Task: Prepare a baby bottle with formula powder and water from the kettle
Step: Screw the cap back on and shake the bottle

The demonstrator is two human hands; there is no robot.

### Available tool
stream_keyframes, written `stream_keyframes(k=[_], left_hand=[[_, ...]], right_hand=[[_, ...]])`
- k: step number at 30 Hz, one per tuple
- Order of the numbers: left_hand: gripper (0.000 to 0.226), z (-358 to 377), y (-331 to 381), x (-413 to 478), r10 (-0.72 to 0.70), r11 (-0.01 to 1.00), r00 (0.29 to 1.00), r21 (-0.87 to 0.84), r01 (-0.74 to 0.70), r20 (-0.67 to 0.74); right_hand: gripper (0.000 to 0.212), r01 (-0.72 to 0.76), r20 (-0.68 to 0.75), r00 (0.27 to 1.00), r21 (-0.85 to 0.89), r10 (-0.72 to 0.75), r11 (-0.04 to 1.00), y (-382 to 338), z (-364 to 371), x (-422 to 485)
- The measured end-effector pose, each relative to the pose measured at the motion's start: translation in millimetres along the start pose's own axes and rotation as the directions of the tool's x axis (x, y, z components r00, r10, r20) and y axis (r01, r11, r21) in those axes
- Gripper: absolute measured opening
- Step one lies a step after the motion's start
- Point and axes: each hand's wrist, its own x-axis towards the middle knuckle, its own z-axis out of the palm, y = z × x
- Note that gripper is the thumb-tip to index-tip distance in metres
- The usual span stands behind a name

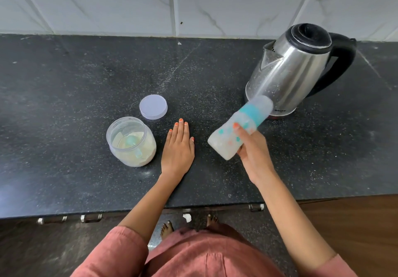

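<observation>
Mixing step: capped baby bottle held tilted and blurred, likely being shaken.

Black tabletop [64,104] has open room left of the grip and toward its front edge; steel kettle [288,72] stands just beyond it. Open formula jar [131,142] with scoop and loose lid [153,107] sit beyond the flat, empty left hand [177,149]. Right hand [251,147] is clamped around the baby bottle [239,127], off the tabletop. Next: set it upright, clear of the kettle.
</observation>
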Motion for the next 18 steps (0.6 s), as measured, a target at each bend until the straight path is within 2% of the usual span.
stream_keyframes(k=[2, 3, 4, 6, 8, 9, 11, 13, 14, 15, 16, 18], left_hand=[[0.056, 0.5, 0.0, -0.4, -0.004, 1.0, 1.0, 0.006, 0.004, 0.01], [0.061, 0.8, 0.4, -0.4, -0.006, 1.0, 1.0, 0.004, 0.006, 0.01], [0.065, 0.9, 0.5, -0.6, -0.008, 1.0, 1.0, 0.0, 0.008, 0.005], [0.065, -0.8, 1.2, -0.5, -0.011, 1.0, 1.0, -0.006, 0.011, -0.007], [0.054, -0.9, 1.0, -0.1, -0.014, 1.0, 1.0, -0.005, 0.014, 0.007], [0.051, 0.0, 0.5, -0.1, -0.013, 1.0, 1.0, -0.007, 0.014, 0.012], [0.054, -0.1, 0.1, -0.1, -0.015, 1.0, 1.0, -0.006, 0.015, 0.005], [0.066, 0.3, 0.4, 0.0, -0.008, 1.0, 1.0, 0.0, 0.008, 0.0], [0.068, 0.7, 0.4, -0.1, -0.005, 1.0, 1.0, -0.002, 0.005, 0.003], [0.068, 0.3, 0.7, -0.3, -0.004, 1.0, 1.0, -0.005, 0.004, 0.004], [0.065, -0.4, 0.9, -0.5, -0.007, 1.0, 1.0, -0.01, 0.007, 0.001], [0.053, -1.7, 1.1, -0.3, -0.013, 1.0, 1.0, -0.01, 0.013, 0.005]], right_hand=[[0.017, -0.012, 0.133, 0.99, -0.271, 0.049, 0.963, 4.2, -1.4, -9.3], [0.018, -0.008, 0.161, 0.985, -0.337, 0.066, 0.942, 4.2, -2.8, -11.5], [0.019, -0.003, 0.159, 0.986, -0.322, 0.057, 0.947, 3.4, -4.3, -10.4], [0.018, -0.016, 0.058, 0.998, -0.087, 0.021, 0.996, -1.1, -4.1, -2.8], [0.014, 0.004, -0.074, 0.997, 0.175, 0.009, 0.985, -5.1, -2.8, 6.8], [0.013, 0.014, -0.1, 0.995, 0.212, 0.008, 0.977, -4.3, -1.9, 8.3], [0.013, -0.018, -0.034, 0.999, 0.085, 0.021, 0.996, 0.0, -0.4, 3.8], [0.015, -0.042, 0.106, 0.992, -0.223, 0.068, 0.974, 5.0, -1.1, -6.7], [0.016, -0.035, 0.139, 0.987, -0.316, 0.083, 0.948, 5.6, -3.0, -9.6], [0.017, -0.026, 0.139, 0.987, -0.316, 0.074, 0.948, 4.6, -4.8, -9.2], [0.016, -0.024, 0.111, 0.993, -0.234, 0.051, 0.972, 2.5, -5.7, -6.7], [0.015, -0.028, -0.011, 1.0, 0.05, 0.029, 0.998, -4.0, -6.2, 1.6]])
